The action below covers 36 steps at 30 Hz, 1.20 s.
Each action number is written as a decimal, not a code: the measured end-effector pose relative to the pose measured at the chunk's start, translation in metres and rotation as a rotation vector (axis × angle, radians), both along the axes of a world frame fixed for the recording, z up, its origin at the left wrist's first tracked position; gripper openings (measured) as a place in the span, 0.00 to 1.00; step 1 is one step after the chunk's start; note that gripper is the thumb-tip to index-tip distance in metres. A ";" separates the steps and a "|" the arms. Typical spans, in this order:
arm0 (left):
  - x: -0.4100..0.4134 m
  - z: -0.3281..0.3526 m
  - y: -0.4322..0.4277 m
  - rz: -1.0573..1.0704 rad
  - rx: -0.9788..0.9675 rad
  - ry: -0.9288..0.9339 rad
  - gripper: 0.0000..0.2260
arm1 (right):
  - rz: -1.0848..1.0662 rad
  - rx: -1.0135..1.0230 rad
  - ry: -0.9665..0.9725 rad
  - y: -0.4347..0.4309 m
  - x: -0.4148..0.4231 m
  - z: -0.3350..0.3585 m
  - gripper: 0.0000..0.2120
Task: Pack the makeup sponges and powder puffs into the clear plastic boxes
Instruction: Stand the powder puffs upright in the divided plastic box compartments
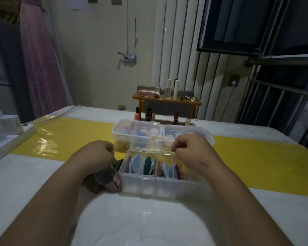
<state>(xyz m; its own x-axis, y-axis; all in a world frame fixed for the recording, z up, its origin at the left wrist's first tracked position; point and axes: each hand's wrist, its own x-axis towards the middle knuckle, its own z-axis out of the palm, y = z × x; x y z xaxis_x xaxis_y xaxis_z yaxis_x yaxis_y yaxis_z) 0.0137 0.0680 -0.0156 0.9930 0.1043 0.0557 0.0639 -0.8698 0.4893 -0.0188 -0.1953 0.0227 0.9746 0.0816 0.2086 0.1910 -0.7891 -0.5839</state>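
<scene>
Powder puffs (136, 165), head view: flat pads in blue, teal, mauve and pink stand on edge in the compartments of the near clear box (165, 188), whose lid (142, 141) is raised at the far side. A loose pile of puffs (107, 178) lies on the white table (43, 183), against the box's left wall and partly hidden under the left hand (98, 155). That hand's fingers curl down toward the pile; their tips are out of sight, so a grip cannot be confirmed. The right hand (190, 151) sits over the box's far right corner, fingers curled, tips at the rim. Whether they pinch anything is unclear, and the hand covers the far end of the rightmost compartment. Behind, a larger clear box (116, 139) holds rounded makeup sponges (125, 129), blurred where seen through the lid.
</scene>
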 end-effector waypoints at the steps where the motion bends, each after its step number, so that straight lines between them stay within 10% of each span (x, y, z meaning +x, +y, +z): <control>1: 0.001 -0.001 0.000 0.010 -0.026 -0.043 0.07 | 0.002 0.000 0.000 0.000 0.000 0.000 0.12; 14: -0.005 0.008 -0.008 0.192 -0.511 -0.437 0.04 | -0.002 0.016 -0.018 0.003 0.002 -0.005 0.10; 26: -0.003 0.008 -0.026 0.029 -0.998 -0.409 0.08 | 0.028 0.045 -0.027 0.006 0.001 -0.007 0.12; 36: -0.010 0.007 -0.052 -0.124 -1.007 -0.357 0.04 | 0.149 0.220 -0.010 0.010 0.001 -0.010 0.15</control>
<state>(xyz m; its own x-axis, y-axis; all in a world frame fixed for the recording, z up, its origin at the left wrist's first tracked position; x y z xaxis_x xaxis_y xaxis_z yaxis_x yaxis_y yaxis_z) 0.0038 0.0161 -0.0090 0.9432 0.1638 0.2891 -0.2853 -0.0464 0.9573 -0.0173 -0.1852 0.0131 0.9531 0.1757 0.2464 0.3020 -0.6063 -0.7356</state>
